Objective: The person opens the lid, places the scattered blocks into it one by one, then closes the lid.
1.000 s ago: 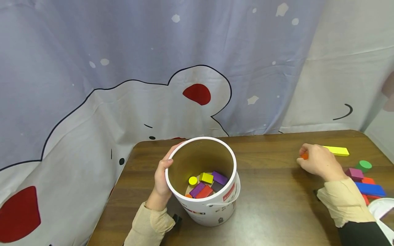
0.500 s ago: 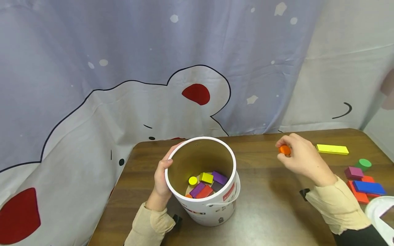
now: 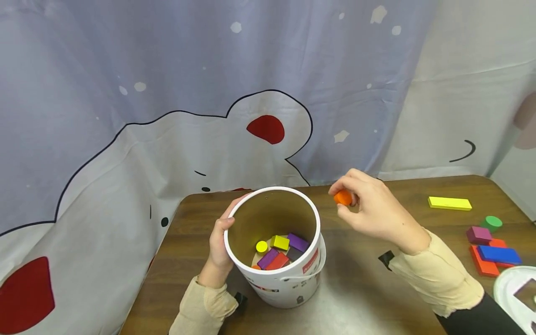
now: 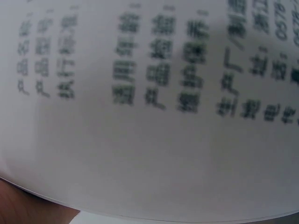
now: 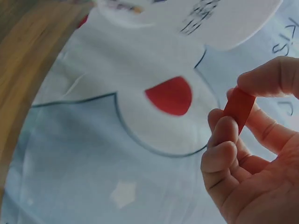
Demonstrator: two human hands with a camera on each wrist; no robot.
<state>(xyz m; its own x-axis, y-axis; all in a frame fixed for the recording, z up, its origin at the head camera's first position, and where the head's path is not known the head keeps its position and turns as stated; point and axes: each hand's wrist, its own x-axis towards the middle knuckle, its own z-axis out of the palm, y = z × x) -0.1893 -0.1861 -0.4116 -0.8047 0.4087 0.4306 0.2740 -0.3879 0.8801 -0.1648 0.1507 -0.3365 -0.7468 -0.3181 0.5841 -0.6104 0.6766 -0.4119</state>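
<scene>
A white bucket [image 3: 289, 289] with a wire-like white handle stands on the table, tilted a little in the head view. My left hand [image 3: 219, 244] holds its left rim, thumb over the edge. Printed text on the bucket's wall [image 4: 135, 149] fills the left wrist view. Right of the bucket, in the air, my right hand [image 3: 370, 204] pinches an orange round block [image 3: 343, 197] between thumb and fingers. In the right wrist view that block [image 5: 239, 107] shows edge-on. Inside the bucket lie several blocks, among them a yellow cylinder [image 3: 261, 247] and a red block [image 3: 277, 261].
On the table's right side lie a long yellow block [image 3: 450, 203], a green cylinder [image 3: 492, 224], a purple block [image 3: 479, 235] and a blue block [image 3: 499, 254] on top of red ones. A white lid [image 3: 504, 288] with cut-outs sits at the right edge. A patterned curtain [image 3: 188, 56] hangs behind.
My right hand has lifted the orange block off the table near the yellow one and carried it left toward the bucket. My left hand and the bucket have stayed in place.
</scene>
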